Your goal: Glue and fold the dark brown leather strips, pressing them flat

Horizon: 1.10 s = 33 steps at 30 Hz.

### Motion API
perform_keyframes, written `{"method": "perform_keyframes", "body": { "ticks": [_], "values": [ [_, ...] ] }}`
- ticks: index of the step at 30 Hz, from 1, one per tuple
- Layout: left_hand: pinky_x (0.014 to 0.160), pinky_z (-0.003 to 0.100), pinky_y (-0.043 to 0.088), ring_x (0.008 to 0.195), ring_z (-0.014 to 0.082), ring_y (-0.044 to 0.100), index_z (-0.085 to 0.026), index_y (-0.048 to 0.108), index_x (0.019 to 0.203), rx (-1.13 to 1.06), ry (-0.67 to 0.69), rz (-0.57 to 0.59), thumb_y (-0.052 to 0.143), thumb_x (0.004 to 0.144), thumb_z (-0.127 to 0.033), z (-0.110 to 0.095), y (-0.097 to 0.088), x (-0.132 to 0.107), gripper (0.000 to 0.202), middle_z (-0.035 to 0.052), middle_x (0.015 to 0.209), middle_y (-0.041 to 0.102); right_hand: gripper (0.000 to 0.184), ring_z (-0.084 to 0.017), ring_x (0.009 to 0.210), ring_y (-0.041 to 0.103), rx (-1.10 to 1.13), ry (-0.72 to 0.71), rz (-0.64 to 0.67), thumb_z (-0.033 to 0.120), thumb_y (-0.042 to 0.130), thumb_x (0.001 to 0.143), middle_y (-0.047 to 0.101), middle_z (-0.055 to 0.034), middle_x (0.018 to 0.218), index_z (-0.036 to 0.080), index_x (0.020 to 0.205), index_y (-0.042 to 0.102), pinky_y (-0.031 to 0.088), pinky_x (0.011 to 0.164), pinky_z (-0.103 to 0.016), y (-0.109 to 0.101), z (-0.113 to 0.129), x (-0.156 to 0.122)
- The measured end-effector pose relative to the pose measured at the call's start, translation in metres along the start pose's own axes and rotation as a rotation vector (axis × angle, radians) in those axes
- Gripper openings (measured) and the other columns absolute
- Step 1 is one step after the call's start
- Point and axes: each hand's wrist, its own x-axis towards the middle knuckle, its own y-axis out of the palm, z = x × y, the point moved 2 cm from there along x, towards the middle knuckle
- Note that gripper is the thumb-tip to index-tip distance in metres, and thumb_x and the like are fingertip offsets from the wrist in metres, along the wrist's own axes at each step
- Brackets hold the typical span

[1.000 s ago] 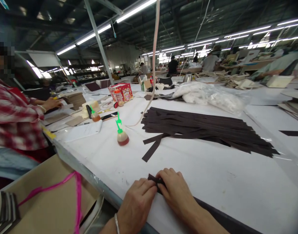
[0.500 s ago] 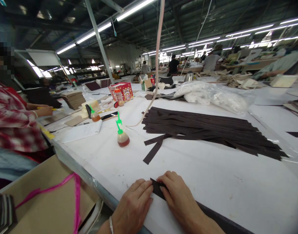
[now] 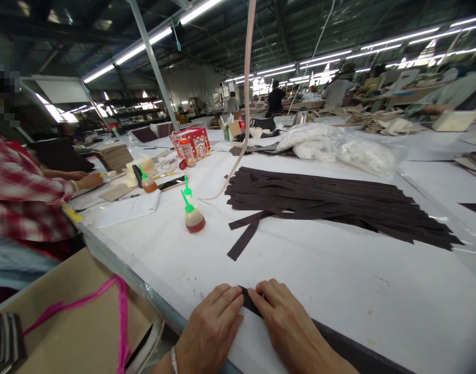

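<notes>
A long dark brown strip (image 3: 351, 343) lies on the white table near its front edge, running toward the lower right under my right forearm. My left hand (image 3: 212, 327) has its fingers pressed together on the strip's near-left end. Close beside it, my right hand (image 3: 287, 319) is closed with bent fingers on the same strip, a short piece showing between the two hands. My fingers cover part of the strip's end. Beyond the hands, a pile of similar dark strips (image 3: 331, 202) is spread out, with two loose ends crossing at its left.
Squeeze bottles with green spouts, one in front (image 3: 194, 221), stand left of the pile. Behind are a red box (image 3: 201, 143), a notebook (image 3: 129, 210) and a clear plastic bag (image 3: 319, 143). A co-worker in a checked sleeve (image 3: 20, 182) is at left. A hose (image 3: 248, 78) hangs down.
My right hand has shifted slightly left toward the left hand, and its fingers are more bent over the strip. My left hand stays nearly in place. The view has tilted slightly.
</notes>
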Motion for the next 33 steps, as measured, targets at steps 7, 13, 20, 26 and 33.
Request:
{"method": "perform_keyframes", "body": {
  "ticks": [7, 13, 20, 26, 33],
  "values": [
    [0.102, 0.038, 0.049, 0.117, 0.0213, 0.054, -0.018, 0.054, 0.127, -0.088, -0.059, 0.017, 0.046, 0.091, -0.012, 0.01, -0.004, 0.0, 0.037, 0.0092, 0.123, 0.06, 0.039, -0.022, 0.089, 0.047, -0.115, -0.074, 0.052, 0.001, 0.051, 0.084, 0.057, -0.0054, 0.103, 0.017, 0.119, 0.056, 0.037, 0.078, -0.038, -0.001, 0.0, 0.0],
    [0.101, 0.04, 0.049, 0.116, 0.0213, 0.053, -0.019, 0.054, 0.125, -0.089, -0.082, 0.046, 0.045, 0.092, -0.013, 0.013, -0.006, -0.004, 0.035, 0.0089, 0.124, 0.058, 0.053, -0.024, 0.095, 0.045, -0.207, -0.11, 0.031, 0.007, 0.05, 0.084, 0.056, -0.0047, 0.111, 0.021, 0.135, 0.043, 0.033, 0.079, -0.039, 0.002, 0.002, 0.004],
    [0.103, 0.038, 0.044, 0.121, 0.0209, 0.046, -0.014, 0.056, 0.116, -0.069, 0.04, 0.115, 0.04, 0.092, -0.009, 0.011, -0.015, 0.009, 0.028, 0.0102, 0.129, 0.056, 0.064, -0.024, 0.097, 0.044, -0.222, -0.084, -0.023, -0.003, 0.048, 0.073, 0.055, -0.0061, 0.109, 0.014, 0.135, 0.041, 0.029, 0.089, -0.041, 0.003, -0.004, 0.002],
    [0.102, 0.036, 0.04, 0.116, 0.0189, 0.048, -0.017, 0.055, 0.113, -0.175, 0.096, 0.218, 0.039, 0.093, -0.008, 0.018, -0.02, 0.018, 0.028, 0.0057, 0.122, 0.06, 0.034, -0.021, 0.084, 0.046, -0.165, -0.099, 0.006, -0.005, 0.051, 0.079, 0.054, -0.0028, 0.095, 0.018, 0.103, 0.055, 0.033, 0.078, -0.034, -0.011, -0.013, -0.011],
    [0.096, 0.041, 0.04, 0.108, 0.0204, 0.046, -0.024, 0.04, 0.134, -0.188, 0.001, 0.298, 0.036, 0.093, -0.007, 0.014, -0.014, 0.024, 0.044, 0.0034, 0.118, 0.058, 0.019, -0.018, 0.075, 0.045, -0.228, -0.223, 0.008, 0.004, 0.062, 0.081, 0.054, -0.0009, 0.088, 0.017, 0.094, 0.055, 0.035, 0.072, -0.032, -0.03, -0.015, -0.023]
  ]
}}
